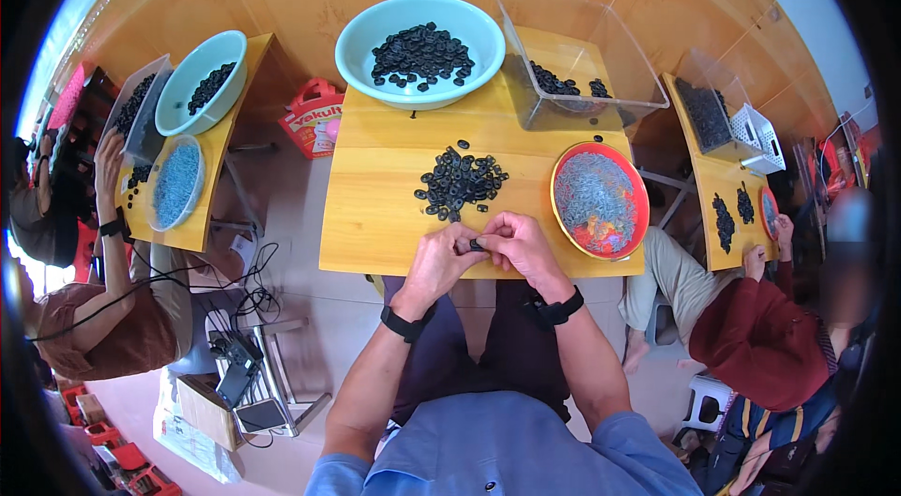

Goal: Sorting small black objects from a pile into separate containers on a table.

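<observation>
My left hand (437,257) and my right hand (522,252) meet over the near edge of the yellow table (375,205). Their fingertips pinch a small black oval piece (476,244) between them. Just beyond the fingers lies a loose pile of similar black pieces (460,183), some showing holes. To the right of my right hand stands a round red bowl (642,191), which holds many thin grey pin-like parts (591,186). Whether either hand also holds one of these parts is too small to tell.
A light-blue basin (420,98) of black pieces stands at the table's far left. Beside it is a clear plastic bin (587,113) with more. People work at side tables (214,186) left and right. Cables (253,285) hang left; a red bag (314,116) stands behind.
</observation>
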Tool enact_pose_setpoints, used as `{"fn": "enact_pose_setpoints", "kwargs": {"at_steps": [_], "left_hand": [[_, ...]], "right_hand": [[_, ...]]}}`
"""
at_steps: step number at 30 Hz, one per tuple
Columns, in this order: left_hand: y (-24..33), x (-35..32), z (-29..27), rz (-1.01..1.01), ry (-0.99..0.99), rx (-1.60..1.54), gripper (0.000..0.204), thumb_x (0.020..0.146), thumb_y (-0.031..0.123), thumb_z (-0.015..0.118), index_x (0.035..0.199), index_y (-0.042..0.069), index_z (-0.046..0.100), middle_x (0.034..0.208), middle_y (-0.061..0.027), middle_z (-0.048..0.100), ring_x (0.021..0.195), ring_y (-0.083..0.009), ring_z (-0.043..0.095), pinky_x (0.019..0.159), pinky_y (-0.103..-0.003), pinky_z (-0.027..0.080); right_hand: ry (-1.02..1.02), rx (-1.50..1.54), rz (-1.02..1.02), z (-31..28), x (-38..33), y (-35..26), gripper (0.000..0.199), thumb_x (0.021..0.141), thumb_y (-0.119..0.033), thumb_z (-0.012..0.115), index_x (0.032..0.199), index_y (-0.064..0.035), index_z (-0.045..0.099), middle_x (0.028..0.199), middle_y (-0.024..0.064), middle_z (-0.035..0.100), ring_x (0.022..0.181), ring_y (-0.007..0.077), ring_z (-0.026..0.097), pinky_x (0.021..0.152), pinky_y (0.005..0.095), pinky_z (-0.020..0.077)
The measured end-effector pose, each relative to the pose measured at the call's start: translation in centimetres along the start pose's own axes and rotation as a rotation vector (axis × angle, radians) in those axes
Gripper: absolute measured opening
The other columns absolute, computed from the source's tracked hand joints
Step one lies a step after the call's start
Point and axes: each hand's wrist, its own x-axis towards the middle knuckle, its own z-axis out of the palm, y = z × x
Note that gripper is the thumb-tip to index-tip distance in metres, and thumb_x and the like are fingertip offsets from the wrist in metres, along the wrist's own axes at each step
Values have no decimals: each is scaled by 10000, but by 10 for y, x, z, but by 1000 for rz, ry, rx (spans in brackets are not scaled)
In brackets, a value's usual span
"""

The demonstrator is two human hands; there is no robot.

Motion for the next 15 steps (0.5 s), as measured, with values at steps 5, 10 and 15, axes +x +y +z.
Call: {"fn": "enact_pose_setpoints", "kwargs": {"at_steps": [5,10,15], "left_hand": [[3,0,-2,-7,13,-29,271,776,119,822,972,-11,687,710,-109,676,621,-145,640,602,-294,531],[7,5,-3,-21,8,5,256,779,141,820,945,-13,699,745,-124,701,642,-168,669,620,-303,548],[2,4,-4,27,59,34,257,778,146,813,943,-14,697,758,-142,703,667,-208,691,632,-321,553]], "right_hand": [[-6,-12,24,2,1,-4,124,853,-57,737,860,-9,623,664,15,617,515,54,551,429,204,405],[-12,-56,28,-1,5,-9,117,856,-69,736,853,-17,631,663,12,620,515,53,551,431,201,406],[-20,-92,4,2,6,-11,114,868,-86,730,864,-18,640,678,11,627,525,57,560,444,207,415]]}}
